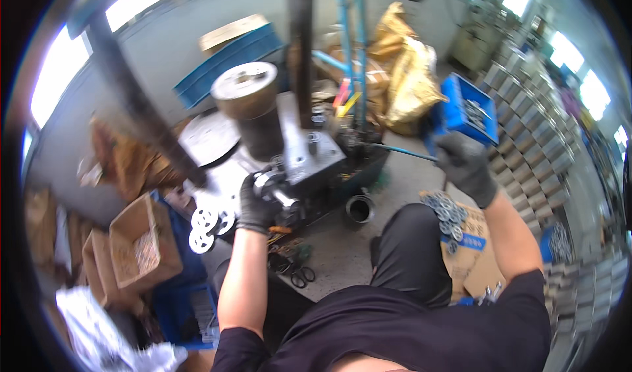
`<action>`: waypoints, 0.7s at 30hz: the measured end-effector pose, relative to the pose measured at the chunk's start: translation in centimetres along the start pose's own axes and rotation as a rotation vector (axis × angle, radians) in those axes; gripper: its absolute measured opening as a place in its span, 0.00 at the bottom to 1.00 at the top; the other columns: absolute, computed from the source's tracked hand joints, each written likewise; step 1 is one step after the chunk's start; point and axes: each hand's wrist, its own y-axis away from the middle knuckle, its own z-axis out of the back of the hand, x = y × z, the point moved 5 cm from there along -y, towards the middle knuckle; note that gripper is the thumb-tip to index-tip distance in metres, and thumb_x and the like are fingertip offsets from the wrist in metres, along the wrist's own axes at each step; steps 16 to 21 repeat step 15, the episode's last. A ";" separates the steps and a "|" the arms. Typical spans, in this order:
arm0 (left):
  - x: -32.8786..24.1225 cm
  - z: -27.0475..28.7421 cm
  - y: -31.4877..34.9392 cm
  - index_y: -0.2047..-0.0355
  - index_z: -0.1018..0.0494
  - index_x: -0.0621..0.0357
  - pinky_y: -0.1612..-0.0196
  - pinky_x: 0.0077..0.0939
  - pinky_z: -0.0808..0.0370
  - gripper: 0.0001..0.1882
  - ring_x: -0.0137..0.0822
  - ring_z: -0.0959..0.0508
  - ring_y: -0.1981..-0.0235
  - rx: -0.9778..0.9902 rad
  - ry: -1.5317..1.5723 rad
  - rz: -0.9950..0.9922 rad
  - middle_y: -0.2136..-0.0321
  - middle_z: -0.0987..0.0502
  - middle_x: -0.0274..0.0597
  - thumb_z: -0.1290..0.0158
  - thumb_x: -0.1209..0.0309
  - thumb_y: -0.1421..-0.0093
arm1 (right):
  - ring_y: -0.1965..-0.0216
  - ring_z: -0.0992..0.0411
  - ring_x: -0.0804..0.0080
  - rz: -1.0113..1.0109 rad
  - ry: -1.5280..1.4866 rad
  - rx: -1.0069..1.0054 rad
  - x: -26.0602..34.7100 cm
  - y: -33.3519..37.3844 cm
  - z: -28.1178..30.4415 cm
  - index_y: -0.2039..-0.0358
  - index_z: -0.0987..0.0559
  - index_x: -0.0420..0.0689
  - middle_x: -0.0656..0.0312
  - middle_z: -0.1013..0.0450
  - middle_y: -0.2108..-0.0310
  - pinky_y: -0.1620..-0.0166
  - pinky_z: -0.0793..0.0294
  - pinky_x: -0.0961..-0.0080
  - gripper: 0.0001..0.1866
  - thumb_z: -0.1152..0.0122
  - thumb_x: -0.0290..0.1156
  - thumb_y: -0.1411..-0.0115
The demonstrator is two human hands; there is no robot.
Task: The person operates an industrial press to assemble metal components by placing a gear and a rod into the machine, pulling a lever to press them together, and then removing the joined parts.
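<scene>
In a dark grey glove, my left hand (255, 209) is closed around a shiny metal cylindrical part (280, 194) at the front edge of the machine (306, 161). Whether that part is loose or fixed there I cannot tell. My right hand (466, 164), gloved too, makes a fist at the end of a thin blue lever (405, 152) that runs out from the machine's right side. Several flat silver discs with holes (205, 220) lie on the machine's table just left of my left hand. Above them rises a thick metal column with a pale round top (247, 82).
A metal cup-like cylinder (359, 209) stands on the floor between my knees and the machine. Scissors (303, 276) lie nearby. Grey rings (449, 217) sit on cardboard at my right. Tan bins (145, 243) stand left; a blue crate (464, 108) and stacked metal tubes (526, 141) right.
</scene>
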 end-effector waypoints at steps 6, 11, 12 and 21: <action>0.2 0.7 0.3 0.43 0.25 0.65 0.48 0.46 0.19 0.34 0.48 0.17 0.55 -0.037 0.003 0.112 0.56 0.17 0.54 0.52 0.43 0.28 | 0.67 0.20 0.53 0.235 -0.090 -0.187 3.6 0.2 -0.2 0.56 0.19 0.45 0.56 0.21 0.65 0.66 0.19 0.60 0.16 0.30 0.23 0.47; 4.5 0.1 3.1 0.56 0.26 0.64 0.49 0.47 0.19 0.30 0.46 0.17 0.62 0.024 -0.140 0.182 0.67 0.19 0.47 0.52 0.43 0.27 | 0.63 0.19 0.61 -0.090 -0.519 -0.274 6.5 4.8 -5.9 0.55 0.19 0.43 0.57 0.21 0.64 0.60 0.19 0.67 0.09 0.33 0.25 0.36; 5.5 0.3 3.6 0.57 0.26 0.63 0.49 0.47 0.19 0.30 0.45 0.18 0.63 0.138 -0.142 0.190 0.68 0.20 0.46 0.52 0.43 0.27 | 0.59 0.19 0.61 -0.217 -0.611 -0.214 7.0 5.9 -8.0 0.53 0.19 0.42 0.56 0.20 0.61 0.56 0.20 0.67 0.10 0.33 0.26 0.34; 8.6 0.1 4.7 0.56 0.28 0.63 0.45 0.45 0.21 0.31 0.42 0.20 0.67 0.164 -0.248 0.246 0.69 0.21 0.46 0.43 0.41 0.32 | 0.45 0.23 0.63 -0.728 -1.017 0.021 8.4 10.7 -18.2 0.44 0.21 0.42 0.53 0.21 0.49 0.40 0.24 0.68 0.16 0.36 0.33 0.28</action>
